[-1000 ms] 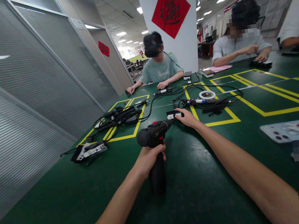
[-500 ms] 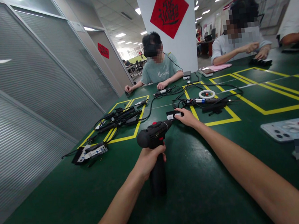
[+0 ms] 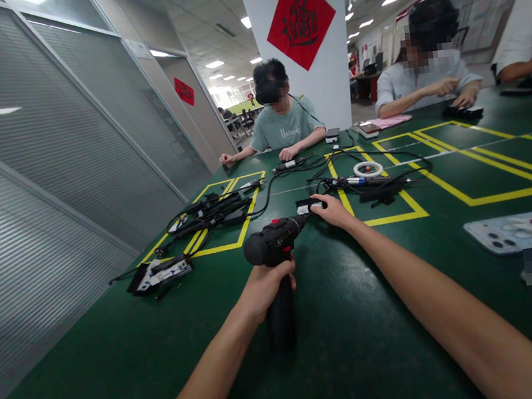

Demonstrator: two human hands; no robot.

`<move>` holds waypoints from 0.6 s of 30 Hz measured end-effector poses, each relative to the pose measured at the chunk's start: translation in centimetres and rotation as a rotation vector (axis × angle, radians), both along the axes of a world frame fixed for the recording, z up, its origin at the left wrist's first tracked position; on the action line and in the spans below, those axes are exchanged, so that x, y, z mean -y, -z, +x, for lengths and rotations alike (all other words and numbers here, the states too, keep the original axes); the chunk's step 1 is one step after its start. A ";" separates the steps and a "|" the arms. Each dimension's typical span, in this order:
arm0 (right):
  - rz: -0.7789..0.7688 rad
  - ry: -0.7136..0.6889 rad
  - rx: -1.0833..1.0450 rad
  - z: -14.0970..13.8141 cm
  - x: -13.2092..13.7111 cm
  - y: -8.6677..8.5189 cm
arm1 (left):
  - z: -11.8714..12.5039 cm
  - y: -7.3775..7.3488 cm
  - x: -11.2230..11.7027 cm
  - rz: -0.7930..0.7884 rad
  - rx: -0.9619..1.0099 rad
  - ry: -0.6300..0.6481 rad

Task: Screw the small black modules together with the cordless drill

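Observation:
My left hand (image 3: pixel 266 283) grips the handle of a black cordless drill (image 3: pixel 271 244) with a red switch, held upright above the green table (image 3: pixel 337 319). The drill's tip points at a small black and white part (image 3: pixel 306 206) lying on the table. My right hand (image 3: pixel 335 209) reaches forward and holds that part down at the drill's tip, fingers closed over its right end.
Black cables and tools (image 3: pixel 214 208) lie in a yellow-marked box at the left. A black and white device (image 3: pixel 159 272) sits near the left edge. A white ring (image 3: pixel 368 168) and cables lie ahead. A phone (image 3: pixel 514 230) rests at the right. Three other people sit at the far side.
The view has shifted slightly. Both my hands, the drill and the small part stay where they were.

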State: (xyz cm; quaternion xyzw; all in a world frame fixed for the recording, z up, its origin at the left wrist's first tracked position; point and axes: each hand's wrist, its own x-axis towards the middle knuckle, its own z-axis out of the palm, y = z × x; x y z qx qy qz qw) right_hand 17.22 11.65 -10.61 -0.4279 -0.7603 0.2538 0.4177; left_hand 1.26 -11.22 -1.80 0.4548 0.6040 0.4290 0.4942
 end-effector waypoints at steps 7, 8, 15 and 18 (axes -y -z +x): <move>0.005 -0.003 -0.006 -0.1 -0.2 0.2 | 0.0 0.1 0.0 0.010 -0.015 0.004; 0.008 -0.005 -0.007 -0.1 -0.2 0.2 | 0.0 0.2 -0.1 0.005 -0.017 0.002; 0.027 -0.009 -0.011 0.0 -0.2 0.3 | -0.2 0.3 -0.1 -0.001 0.012 -0.010; 0.021 -0.002 -0.007 0.0 -0.2 0.2 | -0.2 0.2 -0.1 0.003 0.025 -0.010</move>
